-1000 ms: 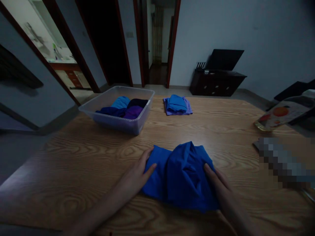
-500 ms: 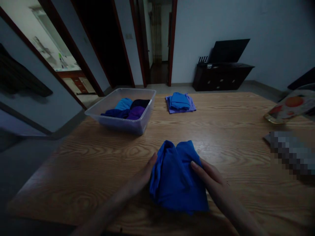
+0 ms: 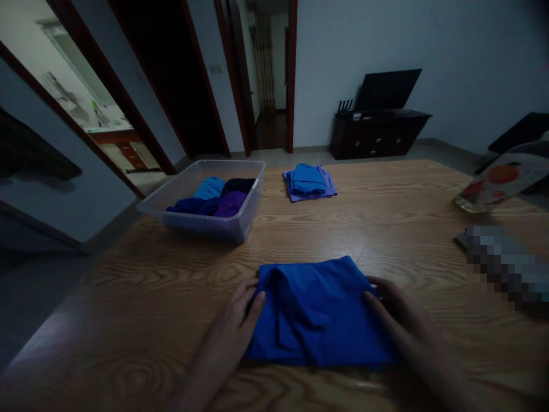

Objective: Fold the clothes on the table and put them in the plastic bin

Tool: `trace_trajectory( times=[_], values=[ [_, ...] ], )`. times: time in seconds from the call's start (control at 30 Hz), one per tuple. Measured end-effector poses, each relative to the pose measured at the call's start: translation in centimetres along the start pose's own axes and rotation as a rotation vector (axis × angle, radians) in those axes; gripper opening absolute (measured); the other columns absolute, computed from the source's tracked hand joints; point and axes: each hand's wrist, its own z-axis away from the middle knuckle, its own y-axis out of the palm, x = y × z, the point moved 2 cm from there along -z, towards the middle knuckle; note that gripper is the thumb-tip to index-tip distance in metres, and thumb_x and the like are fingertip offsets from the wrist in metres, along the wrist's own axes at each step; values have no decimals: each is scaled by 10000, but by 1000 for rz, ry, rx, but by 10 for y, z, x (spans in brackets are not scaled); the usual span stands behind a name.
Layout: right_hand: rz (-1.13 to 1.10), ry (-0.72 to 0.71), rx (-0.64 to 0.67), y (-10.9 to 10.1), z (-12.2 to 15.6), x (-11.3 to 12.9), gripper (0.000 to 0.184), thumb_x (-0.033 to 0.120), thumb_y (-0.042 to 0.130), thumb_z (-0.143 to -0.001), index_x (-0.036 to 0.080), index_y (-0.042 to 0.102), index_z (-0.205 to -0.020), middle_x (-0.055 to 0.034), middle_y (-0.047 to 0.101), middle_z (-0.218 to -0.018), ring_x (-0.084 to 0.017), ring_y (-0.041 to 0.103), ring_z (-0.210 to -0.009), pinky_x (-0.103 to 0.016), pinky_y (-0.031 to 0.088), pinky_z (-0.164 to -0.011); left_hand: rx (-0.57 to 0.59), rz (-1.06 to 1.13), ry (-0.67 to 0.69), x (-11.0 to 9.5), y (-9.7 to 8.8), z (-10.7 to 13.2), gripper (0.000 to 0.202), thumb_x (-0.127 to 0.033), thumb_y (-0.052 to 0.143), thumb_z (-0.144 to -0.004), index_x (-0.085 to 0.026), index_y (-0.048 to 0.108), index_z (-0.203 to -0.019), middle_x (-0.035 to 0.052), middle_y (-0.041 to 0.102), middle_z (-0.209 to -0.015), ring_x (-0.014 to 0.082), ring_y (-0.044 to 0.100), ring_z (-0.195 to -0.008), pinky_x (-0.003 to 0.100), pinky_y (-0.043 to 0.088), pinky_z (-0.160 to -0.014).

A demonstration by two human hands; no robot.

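A blue cloth (image 3: 326, 309) lies on the table in front of me, spread into a wide, roughly folded shape with a raised wrinkle on its left half. My left hand (image 3: 239, 320) grips its left edge, thumb on top and fingers partly hidden beside and under the fabric. At the right edge, my right hand (image 3: 401, 317) pinches the cloth in the same way, the thumb lying over it. Whether the cloth is a garment I cannot tell.
A clear plastic bin (image 3: 206, 224) at the back left holds several blue, purple and black cloths. Folded blue and lilac cloths (image 3: 309, 182) are stacked near the table's far edge. On the right are a fruit-patterned object (image 3: 493, 186) and a blurred-out item (image 3: 506, 260).
The blue cloth was bunched and tilted up between my hands; now it lies flatter and wider. My hands have moved apart, still gripping its sides.
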Motion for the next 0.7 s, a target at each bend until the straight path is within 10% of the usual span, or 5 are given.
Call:
trace_trajectory(
  times=[0.13, 0.23, 0.4, 0.5, 0.7],
  values=[
    [242, -281, -122, 0, 8, 24, 488, 557, 574, -1043, 237, 639, -1405, -145, 698, -1371, -319, 725, -1163, -490, 605, -998, -8, -278, 159, -15, -5, -6, 412, -396, 670, -988, -306, 697, -1389, 101, 606, -1534, 328, 528, -1471, 498, 403, -1290],
    [296, -514, 39, 14, 20, 52, 424, 469, 598, -1065, 300, 604, -1453, -108, 650, -1469, -306, 648, -1341, -500, 545, -1135, -2, -366, 236, -29, -9, -13, 298, -302, 691, -968, -271, 735, -1262, 112, 674, -1395, 331, 581, -1373, 513, 450, -1226],
    [226, -630, 227, 63, 24, 82, 640, 508, 699, -1012, 207, 473, -1529, -176, 670, -1421, -341, 681, -1278, -526, 602, -1033, 54, -302, 129, -55, -2, -13, 235, -387, 579, -1054, -203, 695, -1142, 119, 735, -1182, 314, 690, -1155, 472, 532, -1045],
    [125, -634, 227, 81, 13, 92, 439, 426, 701, -1013, 197, 562, -1361, -157, 709, -1292, -322, 710, -1162, -494, 606, -963, 130, -199, 74, -68, 5, -11, 256, -447, 572, -1060, -212, 674, -1052, 82, 759, -1028, 287, 731, -999, 402, 543, -905],
    [48, -569, 182, 61, 0, 105, 54, 237, 588, -1023, 222, 573, -974, -23, 671, -892, -186, 644, -760, -314, 496, -673, 72, -27, 129, -74, -1, -19, 304, -470, 640, -1021, -209, 734, -1146, 82, 797, -1110, 284, 746, -1043, 390, 545, -980]
  ],
)
